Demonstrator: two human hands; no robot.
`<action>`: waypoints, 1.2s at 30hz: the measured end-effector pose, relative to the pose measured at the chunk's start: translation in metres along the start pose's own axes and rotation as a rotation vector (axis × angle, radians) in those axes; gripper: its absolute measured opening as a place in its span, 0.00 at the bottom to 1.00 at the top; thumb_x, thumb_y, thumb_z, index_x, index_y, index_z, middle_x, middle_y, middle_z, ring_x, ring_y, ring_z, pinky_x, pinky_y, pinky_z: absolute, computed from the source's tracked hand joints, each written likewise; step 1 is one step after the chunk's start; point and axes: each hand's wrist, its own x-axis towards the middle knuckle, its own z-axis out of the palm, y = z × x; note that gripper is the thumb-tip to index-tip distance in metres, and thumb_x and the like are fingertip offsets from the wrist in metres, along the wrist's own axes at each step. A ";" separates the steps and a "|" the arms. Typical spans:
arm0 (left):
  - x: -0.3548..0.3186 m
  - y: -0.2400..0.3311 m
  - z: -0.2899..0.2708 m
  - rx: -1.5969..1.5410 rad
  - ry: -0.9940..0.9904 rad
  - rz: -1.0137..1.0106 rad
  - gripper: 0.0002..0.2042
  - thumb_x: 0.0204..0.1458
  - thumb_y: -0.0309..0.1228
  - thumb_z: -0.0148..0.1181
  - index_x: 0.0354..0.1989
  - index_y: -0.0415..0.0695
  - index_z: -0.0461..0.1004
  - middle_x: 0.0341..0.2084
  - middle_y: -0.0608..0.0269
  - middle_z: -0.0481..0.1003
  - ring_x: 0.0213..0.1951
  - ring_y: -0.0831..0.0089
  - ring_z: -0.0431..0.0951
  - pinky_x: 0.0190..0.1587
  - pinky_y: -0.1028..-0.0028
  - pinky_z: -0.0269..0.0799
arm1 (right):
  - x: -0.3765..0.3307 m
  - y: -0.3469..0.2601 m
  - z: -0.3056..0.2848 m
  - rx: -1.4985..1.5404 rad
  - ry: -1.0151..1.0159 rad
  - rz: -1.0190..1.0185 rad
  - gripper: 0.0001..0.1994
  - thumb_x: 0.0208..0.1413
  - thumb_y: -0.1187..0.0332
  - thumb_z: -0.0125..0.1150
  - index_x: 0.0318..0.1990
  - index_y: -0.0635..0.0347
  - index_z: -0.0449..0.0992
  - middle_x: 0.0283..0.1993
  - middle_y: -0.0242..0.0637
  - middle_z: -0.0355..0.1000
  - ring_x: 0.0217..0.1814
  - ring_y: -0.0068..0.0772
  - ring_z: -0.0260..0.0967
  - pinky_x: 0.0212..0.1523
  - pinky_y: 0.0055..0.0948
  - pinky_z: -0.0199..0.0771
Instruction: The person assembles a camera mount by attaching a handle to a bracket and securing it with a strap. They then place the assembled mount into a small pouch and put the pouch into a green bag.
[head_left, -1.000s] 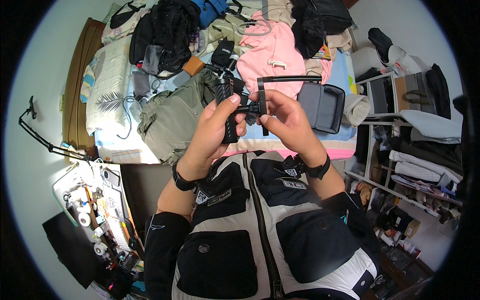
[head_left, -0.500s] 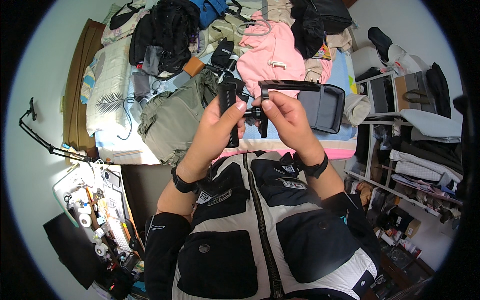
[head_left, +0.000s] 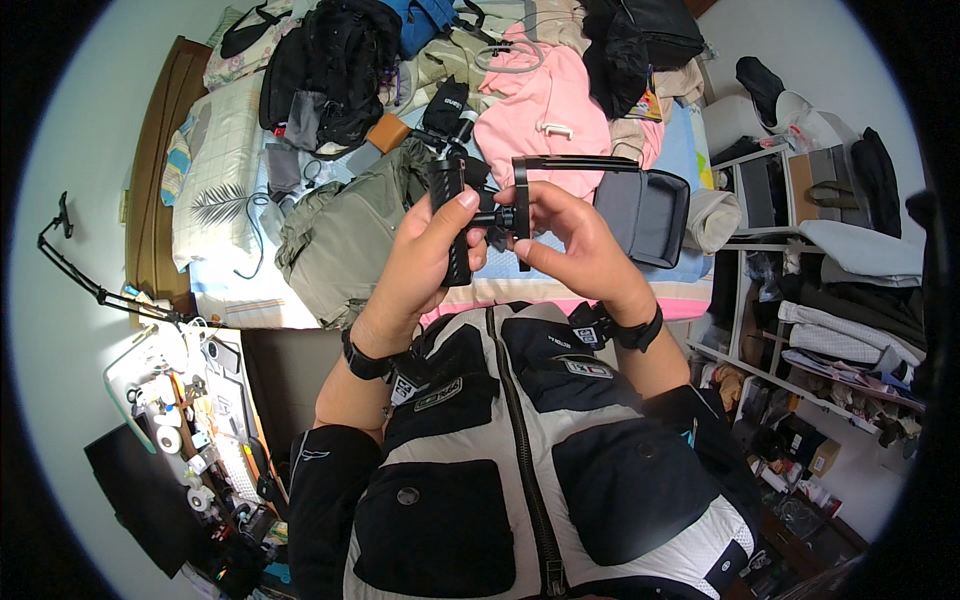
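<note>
My left hand [head_left: 424,250] is closed round a black textured handle grip [head_left: 448,184], held nearly upright with the thumb across it. A short black rod with a knob [head_left: 494,217] sticks out sideways from the handle and meets a black L-shaped bracket [head_left: 580,164]. The bracket's long arm points right, and its short arm hangs down beside the joint. Round that short arm my right hand [head_left: 578,246] is closed, thumb low on the near side and fingers partly hidden behind. Both pieces are held in the air above the bed's near edge.
An open grey padded case [head_left: 643,220] lies on the bed behind my right hand. Nearby are an olive garment [head_left: 340,235], a pink garment [head_left: 545,100] and a black backpack [head_left: 335,70]. A cluttered desk [head_left: 225,400] stands left, open shelves [head_left: 760,310] right.
Handle and joint have shifted slightly left and up with my left hand. The right thumb has slid lower on the bracket's short arm, and the right wrist has moved slightly right.
</note>
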 end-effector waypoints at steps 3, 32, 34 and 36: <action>0.000 -0.002 0.001 0.034 0.018 0.000 0.12 0.63 0.38 0.53 0.44 0.42 0.67 0.23 0.64 0.67 0.20 0.77 0.67 0.25 0.77 0.64 | -0.001 0.001 -0.002 -0.031 -0.010 0.031 0.16 0.60 0.72 0.57 0.54 0.66 0.69 0.41 0.31 0.72 0.42 0.20 0.69 0.43 0.22 0.70; 0.026 -0.002 -0.027 0.565 -0.214 0.170 0.17 0.52 0.32 0.66 0.47 0.41 0.69 0.34 0.72 0.70 0.34 0.85 0.68 0.37 0.83 0.65 | -0.013 0.019 -0.054 -0.646 0.042 -0.008 0.26 0.44 0.58 0.75 0.47 0.63 0.74 0.38 0.46 0.76 0.39 0.47 0.75 0.41 0.35 0.73; 0.042 -0.019 -0.033 0.582 -0.244 0.153 0.19 0.55 0.33 0.64 0.51 0.40 0.68 0.35 0.72 0.70 0.36 0.84 0.69 0.40 0.82 0.67 | -0.019 0.028 -0.064 -0.678 0.105 0.039 0.24 0.45 0.59 0.74 0.45 0.63 0.74 0.33 0.46 0.75 0.34 0.47 0.75 0.37 0.35 0.73; 0.062 -0.045 -0.042 0.559 -0.261 0.205 0.21 0.60 0.35 0.60 0.57 0.39 0.66 0.37 0.70 0.71 0.39 0.81 0.70 0.45 0.80 0.68 | -0.026 0.039 -0.077 -0.677 0.188 0.068 0.20 0.48 0.57 0.72 0.40 0.64 0.76 0.28 0.47 0.75 0.30 0.49 0.75 0.31 0.36 0.71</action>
